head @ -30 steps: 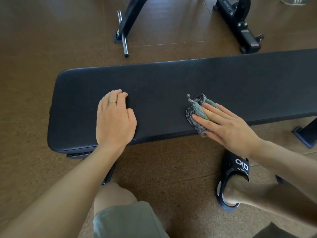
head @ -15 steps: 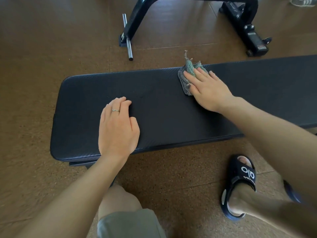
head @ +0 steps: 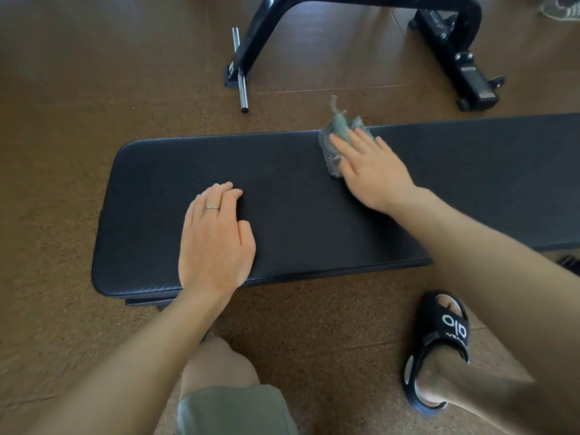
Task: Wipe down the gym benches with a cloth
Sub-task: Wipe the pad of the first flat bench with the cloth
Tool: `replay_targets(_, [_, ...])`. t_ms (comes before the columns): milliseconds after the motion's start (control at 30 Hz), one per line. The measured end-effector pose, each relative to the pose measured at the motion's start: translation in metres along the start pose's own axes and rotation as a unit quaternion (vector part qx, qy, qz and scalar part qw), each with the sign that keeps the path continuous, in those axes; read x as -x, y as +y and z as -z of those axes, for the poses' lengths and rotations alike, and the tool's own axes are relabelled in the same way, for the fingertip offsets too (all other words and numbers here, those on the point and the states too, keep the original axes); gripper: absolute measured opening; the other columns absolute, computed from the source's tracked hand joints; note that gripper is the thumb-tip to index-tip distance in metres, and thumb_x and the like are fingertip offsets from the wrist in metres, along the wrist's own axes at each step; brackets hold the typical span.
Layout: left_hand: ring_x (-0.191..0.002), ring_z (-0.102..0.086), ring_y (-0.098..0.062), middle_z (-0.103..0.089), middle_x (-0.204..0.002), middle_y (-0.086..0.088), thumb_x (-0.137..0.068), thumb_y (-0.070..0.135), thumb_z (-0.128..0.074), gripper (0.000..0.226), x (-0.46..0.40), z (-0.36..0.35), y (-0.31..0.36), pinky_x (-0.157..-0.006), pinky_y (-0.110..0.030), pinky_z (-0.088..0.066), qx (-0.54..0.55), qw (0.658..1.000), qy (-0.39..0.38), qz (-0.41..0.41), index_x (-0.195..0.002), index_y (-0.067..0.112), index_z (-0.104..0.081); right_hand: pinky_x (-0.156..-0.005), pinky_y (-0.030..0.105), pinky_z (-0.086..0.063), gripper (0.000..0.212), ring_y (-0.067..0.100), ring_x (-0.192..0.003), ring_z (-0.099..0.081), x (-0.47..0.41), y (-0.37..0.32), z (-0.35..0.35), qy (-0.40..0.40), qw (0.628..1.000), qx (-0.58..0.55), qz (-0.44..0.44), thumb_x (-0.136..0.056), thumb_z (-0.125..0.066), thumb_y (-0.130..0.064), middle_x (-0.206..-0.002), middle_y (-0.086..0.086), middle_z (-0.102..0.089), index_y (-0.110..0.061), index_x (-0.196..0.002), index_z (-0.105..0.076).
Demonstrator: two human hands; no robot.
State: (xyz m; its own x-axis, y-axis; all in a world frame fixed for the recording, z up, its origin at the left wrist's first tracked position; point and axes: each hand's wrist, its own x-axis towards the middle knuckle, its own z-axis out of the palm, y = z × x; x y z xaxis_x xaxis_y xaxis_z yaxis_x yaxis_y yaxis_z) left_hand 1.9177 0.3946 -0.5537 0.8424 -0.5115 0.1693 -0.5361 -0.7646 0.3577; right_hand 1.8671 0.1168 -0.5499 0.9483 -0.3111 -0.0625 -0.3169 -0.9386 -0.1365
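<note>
The right end of the black padded gym bench (head: 314, 208) runs out of the picture, and its legs are almost wholly hidden under the pad, so only a dark sliver shows below the near left corner. The grey-green cloth (head: 337, 133) is blurred and mostly covered by the right hand (head: 373, 171), which presses it flat with fingers spread and extended at the bench's far edge; a loose tuft of the cloth sticks up past that edge over the floor. The left hand (head: 216, 243) lies palm down on the near half of the pad, fingers loosely together and holding nothing, a thin ring (head: 212, 208) on one finger. Between the two hands the pad is bare, as is the stretch from the left hand to the rounded left end. Beyond the bench, a black equipment frame (head: 345, 14) is cut off at the top edge, with a short metal bar (head: 241, 80) beside its left foot. A black slide sandal (head: 439, 346) stands on the brown speckled floor (head: 62, 89) near the bench's front edge, under the right forearm
</note>
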Motion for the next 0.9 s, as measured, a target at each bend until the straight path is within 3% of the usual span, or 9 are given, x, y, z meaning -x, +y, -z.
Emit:
replay_targets(67, [-0.142,-0.044,-0.027,-0.053,-0.149,-0.009,-0.098,0.013,-0.047,0.042,0.000,-0.001,0.001,-0.124,-0.048,-0.031,-0.001,1.000,0.002,0.006,-0.139,0.009,-0.057,-0.127,0.043,-0.006,0.054,0.022,-0.157,-0.009,-0.007,-0.008,-0.004,0.005,0.998,-0.017,-0.067,-0.108,-0.022,-0.036,-0.170,0.004,-0.016,-0.028,-0.161,-0.022])
replay_targets(100, [-0.142,-0.044,-0.027,-0.054,-0.148,-0.009,-0.098,0.012,-0.049,0.042,0.000,-0.002,0.001,-0.123,-0.048,-0.031,-0.001,1.000,0.003,0.008,-0.138,0.009,-0.057,-0.127,0.044,-0.007,0.054,0.024,-0.157,-0.011,-0.006,-0.022,-0.009,0.021,0.998,-0.012,-0.060,-0.108,-0.024,-0.035,-0.169,0.004,-0.018,-0.026,-0.161,-0.024])
replay_targets(167, [-0.141,-0.045,-0.028,-0.054,-0.147,-0.010,-0.096,0.010,-0.050,0.041,0.001,-0.002,0.002,-0.123,-0.048,-0.032,0.001,1.000,0.007,0.011,-0.136,0.009,-0.057,-0.126,0.046,-0.010,0.055,0.025,-0.156,-0.015,-0.004,-0.059,-0.017,0.038,0.999,-0.009,0.030,-0.105,-0.027,-0.034,-0.168,0.005,-0.023,-0.026,-0.159,-0.029])
replay_targets(267, [-0.140,-0.046,-0.028,-0.056,-0.145,-0.011,-0.095,0.011,-0.050,0.035,0.000,-0.003,0.002,-0.122,-0.048,-0.033,-0.001,1.000,0.004,0.016,-0.129,0.008,-0.057,-0.126,0.045,-0.008,0.053,0.023,-0.156,-0.012,-0.020,-0.108,-0.018,-0.006,0.988,-0.008,0.155,-0.107,-0.027,-0.036,-0.168,0.001,-0.020,-0.027,-0.160,-0.026])
replay_targets(400, [-0.136,-0.048,-0.029,-0.056,-0.141,-0.012,-0.093,0.010,-0.049,0.028,-0.001,-0.003,0.002,-0.119,-0.048,-0.035,-0.002,1.000,0.005,0.019,-0.120,0.007,-0.057,-0.126,0.045,-0.008,0.051,0.020,-0.156,-0.011,-0.061,-0.127,-0.012,-0.026,0.980,0.001,0.198,-0.109,-0.024,-0.037,-0.169,-0.001,-0.019,-0.034,-0.160,-0.024])
replay_targets(500, [-0.136,-0.047,-0.028,-0.055,-0.143,-0.010,-0.092,0.011,-0.050,0.028,-0.001,-0.001,0.004,-0.120,-0.047,-0.035,0.002,1.000,0.001,0.027,-0.120,0.009,-0.057,-0.125,0.048,-0.008,0.049,0.019,-0.153,-0.021,-0.075,-0.110,-0.007,-0.021,0.987,-0.024,0.158,-0.107,-0.024,-0.038,-0.164,-0.002,-0.031,-0.040,-0.156,-0.030])
replay_targets(633, [-0.137,-0.048,-0.027,-0.056,-0.144,-0.008,-0.093,0.010,-0.051,0.029,-0.001,0.001,0.005,-0.119,-0.049,-0.037,0.013,0.999,-0.002,0.040,-0.120,0.010,-0.058,-0.110,0.046,-0.029,0.046,0.031,-0.124,-0.053,-0.069,-0.024,0.001,0.026,0.999,0.008,0.032,-0.105,-0.025,-0.035,-0.135,0.008,-0.060,-0.033,-0.145,-0.048])
replay_targets(733, [-0.136,-0.049,-0.029,-0.057,-0.144,-0.009,-0.092,0.009,-0.051,0.029,0.000,0.000,0.005,-0.118,-0.050,-0.038,0.015,0.999,0.003,0.040,-0.120,0.009,-0.058,-0.109,0.048,-0.031,0.047,0.036,-0.117,-0.055,-0.053,0.042,0.008,0.030,0.998,0.022,-0.056,-0.104,-0.024,-0.035,-0.128,0.012,-0.063,-0.026,-0.138,-0.055])
replay_targets(900, [-0.136,-0.049,-0.029,-0.058,-0.141,-0.010,-0.091,0.007,-0.053,0.027,0.000,-0.002,0.006,-0.118,-0.051,-0.038,0.012,0.999,0.013,0.030,-0.117,0.009,-0.059,-0.115,0.050,-0.026,0.054,0.037,-0.120,-0.054,-0.062,-0.002,-0.001,0.039,0.997,0.040,-0.058,-0.101,-0.019,-0.033,-0.129,0.015,-0.061,-0.013,-0.132,-0.058])
